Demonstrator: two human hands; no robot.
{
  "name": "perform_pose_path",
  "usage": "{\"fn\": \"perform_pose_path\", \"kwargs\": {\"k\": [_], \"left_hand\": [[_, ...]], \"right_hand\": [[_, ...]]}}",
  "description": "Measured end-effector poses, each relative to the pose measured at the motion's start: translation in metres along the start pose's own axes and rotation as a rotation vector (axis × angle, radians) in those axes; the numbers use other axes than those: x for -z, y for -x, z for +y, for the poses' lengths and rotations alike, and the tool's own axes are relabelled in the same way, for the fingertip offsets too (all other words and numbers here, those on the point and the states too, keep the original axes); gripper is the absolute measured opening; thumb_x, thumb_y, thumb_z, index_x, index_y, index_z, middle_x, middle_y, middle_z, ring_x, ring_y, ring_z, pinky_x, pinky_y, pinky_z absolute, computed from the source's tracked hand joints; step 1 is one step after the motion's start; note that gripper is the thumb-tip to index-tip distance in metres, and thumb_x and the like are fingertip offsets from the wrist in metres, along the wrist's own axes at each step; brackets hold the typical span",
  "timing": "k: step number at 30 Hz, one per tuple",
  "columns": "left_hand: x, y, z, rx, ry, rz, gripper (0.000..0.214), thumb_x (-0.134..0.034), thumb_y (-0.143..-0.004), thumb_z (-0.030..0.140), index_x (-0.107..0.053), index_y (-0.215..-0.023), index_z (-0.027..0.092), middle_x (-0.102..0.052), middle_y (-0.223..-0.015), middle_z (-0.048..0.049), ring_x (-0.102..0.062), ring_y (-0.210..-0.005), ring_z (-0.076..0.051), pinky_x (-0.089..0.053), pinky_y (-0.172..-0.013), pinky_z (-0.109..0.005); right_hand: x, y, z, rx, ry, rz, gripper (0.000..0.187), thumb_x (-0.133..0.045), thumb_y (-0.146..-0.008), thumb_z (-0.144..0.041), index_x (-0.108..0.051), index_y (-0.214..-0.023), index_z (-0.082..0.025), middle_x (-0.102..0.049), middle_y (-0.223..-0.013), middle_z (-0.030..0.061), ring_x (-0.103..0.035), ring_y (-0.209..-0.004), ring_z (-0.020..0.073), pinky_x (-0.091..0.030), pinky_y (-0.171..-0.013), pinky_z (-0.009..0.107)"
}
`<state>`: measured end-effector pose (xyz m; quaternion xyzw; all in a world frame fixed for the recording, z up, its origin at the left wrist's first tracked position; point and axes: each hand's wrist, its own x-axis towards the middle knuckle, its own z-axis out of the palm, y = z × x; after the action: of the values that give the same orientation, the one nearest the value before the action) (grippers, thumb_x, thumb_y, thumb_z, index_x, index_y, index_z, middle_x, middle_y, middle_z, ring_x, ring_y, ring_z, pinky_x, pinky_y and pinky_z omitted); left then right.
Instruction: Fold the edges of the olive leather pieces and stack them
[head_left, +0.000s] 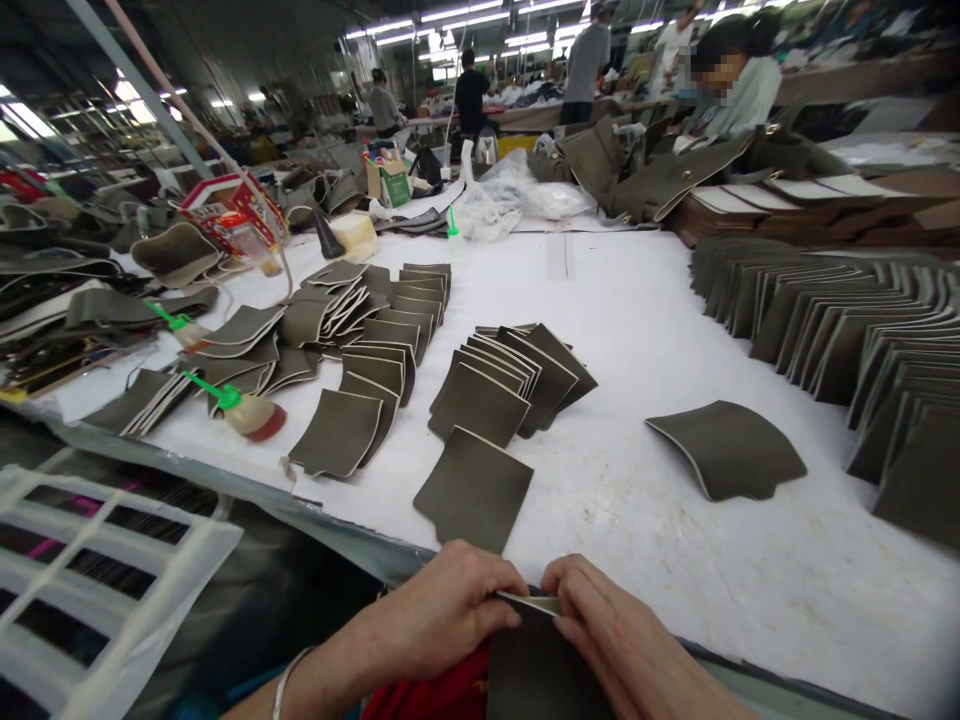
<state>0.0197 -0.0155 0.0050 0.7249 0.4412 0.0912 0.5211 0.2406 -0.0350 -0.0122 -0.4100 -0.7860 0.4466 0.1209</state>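
At the table's near edge, my left hand (pixel 469 600) and my right hand (pixel 611 630) both pinch the top edge of a dark olive leather-like piece (pixel 536 665). Its pale inner layer shows between my fingers, and its lower part runs out of view. Just beyond my left hand lies a single similar panel (pixel 476 490), flat on the white surface. Behind that, several more panels (pixel 484 400) are fanned out, overlapping each other. One curved panel (pixel 727 450) rests alone to the right.
Long rows of upright panels (pixel 817 310) line the right side. More stacked pieces (pixel 375 340) spread leftward, near a squeeze bottle (pixel 251 415) with a green nozzle. A white plastic crate (pixel 97 600) stands at the lower left. Other people work in the background.
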Motion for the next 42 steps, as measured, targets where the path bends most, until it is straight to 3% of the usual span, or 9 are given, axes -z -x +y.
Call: {"fn": "perform_pose_path", "kwargs": {"k": [6,15,19,23,27,30,32,35,42], "left_hand": [[-0.003,-0.003,-0.004,-0.040,-0.065,-0.002,0.016,-0.055,-0.090,0.018,-0.070,-0.084,0.021,-0.069,-0.081,0.0008,-0.063,-0.080,-0.015,-0.039,-0.073,-0.021],[-0.008,-0.006,-0.002,-0.034,-0.121,0.021,0.018,-0.054,-0.086,0.013,-0.067,-0.076,0.021,-0.067,-0.075,0.0011,-0.063,-0.078,-0.016,-0.037,-0.069,-0.022],[-0.012,-0.009,0.002,-0.007,-0.069,0.030,0.016,-0.058,-0.086,0.015,-0.072,-0.084,0.021,-0.071,-0.081,0.0012,-0.064,-0.079,-0.015,-0.038,-0.070,-0.021],[-0.017,-0.013,0.003,-0.044,-0.063,0.027,0.015,-0.059,-0.090,0.018,-0.073,-0.085,0.021,-0.071,-0.082,0.0014,-0.065,-0.081,-0.015,-0.038,-0.072,-0.021],[-0.019,-0.014,0.002,-0.054,-0.061,0.030,0.018,-0.060,-0.091,0.020,-0.069,-0.076,0.021,-0.066,-0.073,0.0039,-0.062,-0.074,-0.013,-0.036,-0.067,-0.020],[-0.019,-0.014,0.004,-0.057,-0.053,0.027,0.019,-0.059,-0.090,0.017,-0.067,-0.073,0.020,-0.064,-0.072,0.0043,-0.062,-0.073,-0.013,-0.035,-0.066,-0.021],[-0.018,-0.015,0.005,-0.059,-0.063,0.031,0.018,-0.059,-0.090,0.016,-0.069,-0.076,0.020,-0.066,-0.074,0.0036,-0.062,-0.075,-0.013,-0.035,-0.067,-0.021],[-0.017,-0.015,0.008,-0.058,-0.075,0.037,0.017,-0.059,-0.091,0.018,-0.071,-0.080,0.019,-0.068,-0.076,0.0022,-0.062,-0.074,-0.013,-0.036,-0.067,-0.021],[-0.015,-0.010,0.001,0.000,-0.040,0.027,0.017,-0.061,-0.091,0.020,-0.071,-0.077,0.019,-0.065,-0.072,0.0038,-0.060,-0.072,-0.011,-0.034,-0.065,-0.021]], "right_hand": [[-0.002,0.001,0.004,-0.067,0.117,-0.007,0.021,-0.026,-0.099,-0.019,-0.041,-0.086,-0.024,-0.056,-0.089,0.0067,-0.055,-0.078,0.0229,-0.046,-0.066,0.037],[-0.004,0.004,0.011,0.118,0.394,0.060,0.021,-0.039,-0.091,-0.010,-0.043,-0.077,-0.025,-0.051,-0.076,0.0030,-0.046,-0.064,0.0225,-0.031,-0.054,0.035],[-0.001,0.009,0.008,0.113,0.344,0.054,0.022,-0.037,-0.094,-0.010,-0.044,-0.080,-0.025,-0.051,-0.077,0.0012,-0.046,-0.063,0.0196,-0.035,-0.054,0.033],[0.001,0.007,0.008,0.001,0.166,0.019,0.022,-0.031,-0.099,-0.015,-0.043,-0.083,-0.023,-0.054,-0.084,0.0032,-0.051,-0.068,0.0188,-0.041,-0.059,0.032],[0.006,0.006,0.010,-0.083,-0.018,0.011,0.008,-0.045,-0.097,-0.016,-0.048,-0.093,-0.022,-0.058,-0.094,0.0034,-0.055,-0.085,0.0200,-0.045,-0.074,0.034],[0.007,0.004,0.010,-0.084,0.021,-0.002,0.018,-0.056,-0.092,-0.012,-0.053,-0.108,-0.021,-0.061,-0.103,0.0049,-0.054,-0.097,0.0231,-0.044,-0.084,0.037],[0.006,0.001,0.010,-0.028,0.104,-0.033,0.008,-0.055,-0.095,-0.016,-0.058,-0.101,-0.021,-0.063,-0.098,0.0037,-0.054,-0.093,0.0230,-0.041,-0.085,0.039],[0.005,0.000,0.011,0.070,0.192,-0.032,0.023,-0.047,-0.101,-0.020,-0.054,-0.079,-0.020,-0.063,-0.082,-0.0008,-0.054,-0.078,0.0179,-0.038,-0.083,0.037],[0.027,0.018,0.027,0.086,0.225,-0.057,0.032,-0.043,-0.103,-0.023,-0.043,-0.071,-0.021,-0.054,-0.070,-0.0059,-0.049,-0.067,0.0134,-0.032,-0.087,0.036]]}}
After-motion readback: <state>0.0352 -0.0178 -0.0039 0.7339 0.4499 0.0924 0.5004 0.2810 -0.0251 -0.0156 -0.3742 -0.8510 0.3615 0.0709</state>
